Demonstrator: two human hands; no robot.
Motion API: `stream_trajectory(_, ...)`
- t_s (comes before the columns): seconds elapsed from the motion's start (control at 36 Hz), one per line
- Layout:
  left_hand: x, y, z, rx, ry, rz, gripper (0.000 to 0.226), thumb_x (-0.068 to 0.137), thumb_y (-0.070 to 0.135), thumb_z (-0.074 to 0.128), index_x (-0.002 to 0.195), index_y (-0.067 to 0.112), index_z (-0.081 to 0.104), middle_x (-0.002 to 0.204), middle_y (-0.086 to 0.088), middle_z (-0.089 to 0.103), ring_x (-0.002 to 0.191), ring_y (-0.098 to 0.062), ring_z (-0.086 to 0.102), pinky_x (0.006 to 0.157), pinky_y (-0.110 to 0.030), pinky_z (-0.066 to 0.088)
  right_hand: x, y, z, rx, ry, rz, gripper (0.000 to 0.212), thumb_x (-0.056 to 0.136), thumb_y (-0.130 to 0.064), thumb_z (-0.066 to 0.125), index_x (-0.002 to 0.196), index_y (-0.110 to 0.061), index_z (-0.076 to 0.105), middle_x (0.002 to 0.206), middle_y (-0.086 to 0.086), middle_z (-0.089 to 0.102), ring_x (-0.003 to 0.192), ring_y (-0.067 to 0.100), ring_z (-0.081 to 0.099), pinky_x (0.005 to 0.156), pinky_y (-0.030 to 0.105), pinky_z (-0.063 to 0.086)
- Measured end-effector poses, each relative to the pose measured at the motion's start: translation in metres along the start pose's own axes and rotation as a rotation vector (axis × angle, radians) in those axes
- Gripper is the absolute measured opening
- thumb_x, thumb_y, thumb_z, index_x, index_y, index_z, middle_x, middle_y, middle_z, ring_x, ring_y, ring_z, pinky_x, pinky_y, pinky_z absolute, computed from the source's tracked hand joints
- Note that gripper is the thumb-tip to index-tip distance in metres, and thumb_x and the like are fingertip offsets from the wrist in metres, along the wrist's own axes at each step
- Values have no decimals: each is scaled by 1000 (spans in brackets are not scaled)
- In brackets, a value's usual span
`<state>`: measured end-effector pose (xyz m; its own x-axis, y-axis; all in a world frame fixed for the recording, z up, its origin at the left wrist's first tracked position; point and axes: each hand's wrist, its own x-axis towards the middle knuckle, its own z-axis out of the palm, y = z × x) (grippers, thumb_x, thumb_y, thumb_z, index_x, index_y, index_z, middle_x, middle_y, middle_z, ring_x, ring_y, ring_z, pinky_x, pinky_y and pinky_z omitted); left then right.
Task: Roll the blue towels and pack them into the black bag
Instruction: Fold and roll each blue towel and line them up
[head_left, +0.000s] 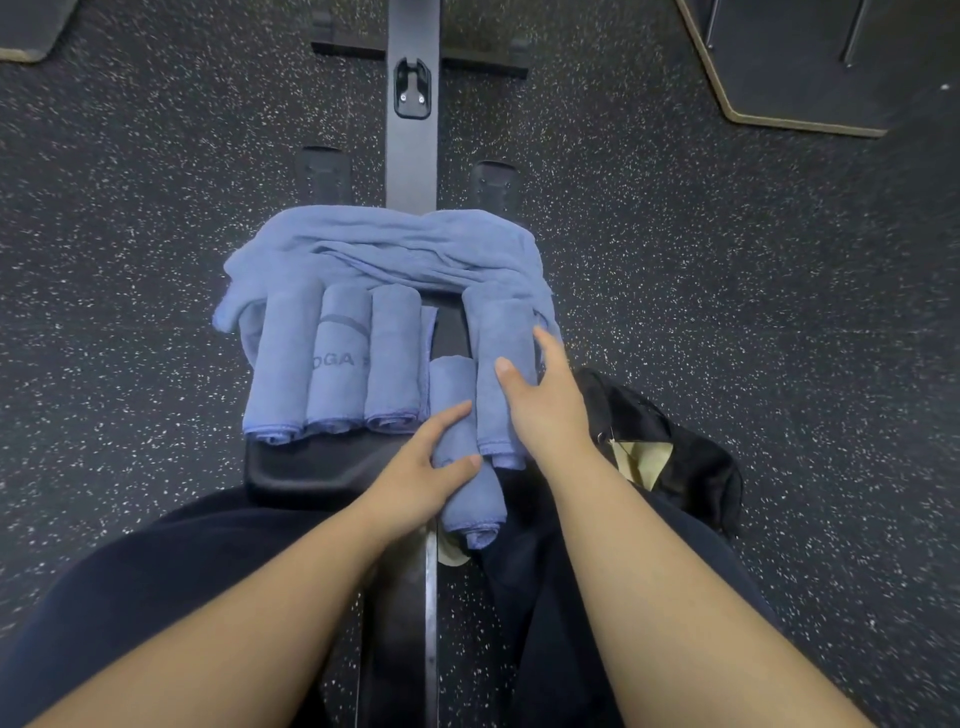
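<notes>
head view, near edge: two bare forearms reach up from the bottom of the frame over dark trousers.
left hand (415, 467): fingers and thumb curled round a small rolled blue terry towel (467, 467) at centre frame; it grips the roll.
right hand (545, 400): lies on a second rolled blue towel (501, 374) just right of centre, thumb on one side and fingers over the other; the curl looks like a light grip, though how firm i cannot tell.
black fabric bag (691, 457): at right of centre, just beside the right wrist, its mouth slack, with a tan patch showing inside.
black padded bench seat (311, 467): centre, under the towels.
three finished blue rolls (337, 364): side by side left of centre, the middle one printed with grey letters.
loose crumpled blue towel (395, 249): heaped behind the rolls, upper centre, not yet rolled.
speckled dark rubber floor (130, 208): all round.
step in hand: judged, packing has begun, with two rolls in hand.
next move calls for: carrying the rolls rightward into the bag's mouth while squeezing them so they stay wound; the slack mouth may need holding open.
</notes>
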<state>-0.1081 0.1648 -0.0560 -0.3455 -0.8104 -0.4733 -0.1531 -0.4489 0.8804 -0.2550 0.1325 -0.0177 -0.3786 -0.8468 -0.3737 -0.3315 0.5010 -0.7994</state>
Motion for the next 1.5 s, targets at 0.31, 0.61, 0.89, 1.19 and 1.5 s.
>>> stream_trajectory(0.31, -9, 3, -3, 59, 31, 46, 40, 80, 16, 67, 107, 45, 57, 117, 1, 63, 97, -8, 62, 92, -29, 50, 1, 1, 1, 12, 18, -11, 56, 93, -31, 57, 145, -31, 35, 137, -3, 52, 125, 17, 48, 89, 22, 32)
stream_trajectory(0.61, -26, 14, -19, 162, -3, 105, 46, 87, -3, 60, 115, 32, 56, 119, 16, 56, 98, 17, 53, 79, -1, 36, 1, 0, 1, 25, 15, 3, 56, 93, -32, 57, 145, -33, 35, 134, -2, 54, 122, 18, 50, 86, 22, 32)
stream_trajectory(0.89, -30, 20, -13, 87, -6, 60, 45, 88, 0, 60, 114, 37, 57, 115, 15, 59, 93, 13, 57, 76, -5, 42, 2, 0, -1, 53, 8, -10, 54, 93, -28, 58, 143, -30, 39, 117, -11, 51, 109, 7, 48, 87, 20, 32)
stream_trajectory(1.19, -36, 40, -24, 69, 57, 124, 43, 78, 13, 65, 108, 43, 63, 107, 23, 64, 92, 12, 58, 75, -5, 42, -1, -2, -3, 41, -2, -20, 57, 93, -29, 59, 145, -29, 36, 136, -4, 52, 121, 12, 48, 89, 19, 31)
stream_trajectory(1.5, 10, 59, -51, 72, 219, 194, 46, 90, 0, 58, 121, 35, 56, 116, 13, 57, 80, 16, 57, 68, -3, 43, -2, -10, 1, -123, -19, -20, 58, 93, -26, 55, 146, -32, 30, 131, 3, 55, 117, 22, 51, 79, 25, 33)
